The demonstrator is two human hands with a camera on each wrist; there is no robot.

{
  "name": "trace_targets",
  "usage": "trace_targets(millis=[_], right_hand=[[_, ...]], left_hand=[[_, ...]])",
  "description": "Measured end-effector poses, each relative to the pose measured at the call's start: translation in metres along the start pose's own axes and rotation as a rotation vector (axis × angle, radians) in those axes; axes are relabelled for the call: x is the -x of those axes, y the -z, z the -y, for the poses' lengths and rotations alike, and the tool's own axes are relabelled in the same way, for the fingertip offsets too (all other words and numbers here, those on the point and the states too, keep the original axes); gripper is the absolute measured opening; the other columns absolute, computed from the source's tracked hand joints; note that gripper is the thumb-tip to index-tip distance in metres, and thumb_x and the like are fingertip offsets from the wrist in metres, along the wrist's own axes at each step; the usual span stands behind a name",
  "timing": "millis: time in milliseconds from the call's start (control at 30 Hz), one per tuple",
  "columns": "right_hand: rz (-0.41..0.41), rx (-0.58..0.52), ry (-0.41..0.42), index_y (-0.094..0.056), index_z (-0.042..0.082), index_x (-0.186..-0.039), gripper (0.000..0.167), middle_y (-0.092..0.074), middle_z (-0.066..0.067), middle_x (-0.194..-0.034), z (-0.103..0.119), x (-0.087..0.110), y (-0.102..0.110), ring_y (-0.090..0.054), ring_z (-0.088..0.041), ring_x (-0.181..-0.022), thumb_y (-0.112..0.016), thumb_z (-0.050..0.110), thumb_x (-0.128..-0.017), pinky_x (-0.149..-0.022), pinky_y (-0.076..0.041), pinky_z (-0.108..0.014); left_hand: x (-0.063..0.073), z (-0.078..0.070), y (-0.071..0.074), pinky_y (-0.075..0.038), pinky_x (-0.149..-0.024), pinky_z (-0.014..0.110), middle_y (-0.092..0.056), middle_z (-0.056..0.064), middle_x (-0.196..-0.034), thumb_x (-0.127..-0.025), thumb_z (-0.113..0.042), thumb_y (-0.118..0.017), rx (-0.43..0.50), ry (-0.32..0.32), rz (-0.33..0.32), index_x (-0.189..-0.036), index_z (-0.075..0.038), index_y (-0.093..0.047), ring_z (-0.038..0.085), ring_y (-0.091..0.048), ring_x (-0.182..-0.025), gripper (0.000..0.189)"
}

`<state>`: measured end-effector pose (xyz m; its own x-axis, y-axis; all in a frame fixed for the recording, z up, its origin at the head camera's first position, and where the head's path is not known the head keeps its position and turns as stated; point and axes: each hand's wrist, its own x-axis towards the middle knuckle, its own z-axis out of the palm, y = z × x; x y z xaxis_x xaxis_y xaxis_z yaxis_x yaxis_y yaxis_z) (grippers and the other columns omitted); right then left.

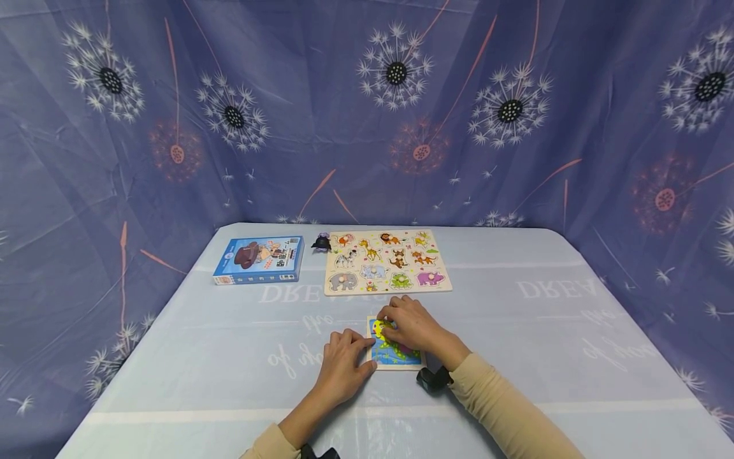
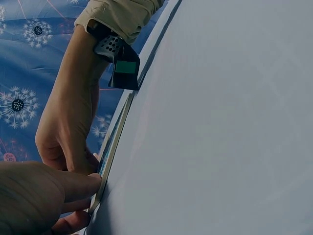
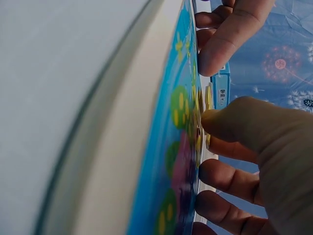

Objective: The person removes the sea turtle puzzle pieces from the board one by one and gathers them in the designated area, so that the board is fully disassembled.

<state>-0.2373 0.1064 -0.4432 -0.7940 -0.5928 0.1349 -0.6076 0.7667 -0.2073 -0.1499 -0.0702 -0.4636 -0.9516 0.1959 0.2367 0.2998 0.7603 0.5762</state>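
Observation:
A small framed picture puzzle (image 1: 397,365) lies on the table, blue with a yellow and green animal on it. My right hand (image 1: 414,324) is over its upper part, and in the right wrist view the thumb and index finger (image 3: 230,147) pinch a thin yellow puzzle piece (image 3: 209,95) at the picture's surface. The other right fingertips rest on the picture. My left hand (image 1: 343,364) lies at the puzzle's left side, thumb at the lower left corner and index finger against the frame. In the left wrist view, the left thumb (image 2: 83,185) touches the frame's edge (image 2: 115,142).
Behind the puzzle lies a wooden peg board (image 1: 387,262) with animal pieces. A small black object (image 1: 322,242) sits by its left edge. A blue box (image 1: 259,260) stands at the back left. A patterned curtain (image 1: 321,127) hangs behind the table (image 1: 189,357).

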Motion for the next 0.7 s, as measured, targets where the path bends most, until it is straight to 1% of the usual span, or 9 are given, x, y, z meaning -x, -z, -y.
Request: trace_targets(millis=[167,333,500,700], right_hand=[[-0.016,-0.027,-0.011,-0.069,0.019,-0.105,0.025,-0.062,0.003,-0.094,-0.001,0.002,0.000,-0.048,-0.014,-0.082,-0.069,0.030,-0.082,-0.074,-0.039,-0.032],[-0.059,-0.043,-0.017,-0.071,0.020,-0.102,0.023,-0.062,0.005,-0.092,-0.006,0.009,0.004,-0.047,-0.012,-0.080,-0.069,0.031,-0.082,-0.071,-0.038,-0.030],[-0.102,-0.042,-0.031,-0.070,0.021,-0.102,0.023,-0.060,0.006,-0.088,-0.014,0.020,0.012,-0.048,-0.010,-0.081,-0.070,0.029,-0.081,-0.072,-0.038,-0.030],[-0.128,-0.034,-0.081,-0.069,0.018,-0.101,0.024,-0.059,0.005,-0.085,-0.030,0.038,0.020,-0.048,-0.011,-0.082,-0.071,0.024,-0.079,-0.073,-0.038,-0.031]], left_hand=[[0.000,0.000,0.000,-0.030,-0.077,0.034,-0.053,-0.002,-0.099,-0.077,-0.021,-0.074,0.000,-0.004,-0.004,-0.111,-0.011,-0.069,0.014,-0.038,-0.092,0.036],[0.000,0.000,0.001,-0.029,-0.078,0.033,-0.053,-0.002,-0.099,-0.077,-0.022,-0.073,0.010,0.012,0.010,-0.112,-0.011,-0.069,0.014,-0.037,-0.092,0.037],[0.000,-0.001,0.001,-0.029,-0.078,0.034,-0.053,-0.002,-0.099,-0.077,-0.020,-0.074,0.014,0.006,0.000,-0.111,-0.011,-0.069,0.014,-0.037,-0.092,0.036],[0.001,-0.002,0.002,-0.029,-0.078,0.034,-0.054,-0.001,-0.099,-0.077,-0.020,-0.074,0.017,0.009,-0.002,-0.112,-0.010,-0.069,0.015,-0.038,-0.092,0.036]])
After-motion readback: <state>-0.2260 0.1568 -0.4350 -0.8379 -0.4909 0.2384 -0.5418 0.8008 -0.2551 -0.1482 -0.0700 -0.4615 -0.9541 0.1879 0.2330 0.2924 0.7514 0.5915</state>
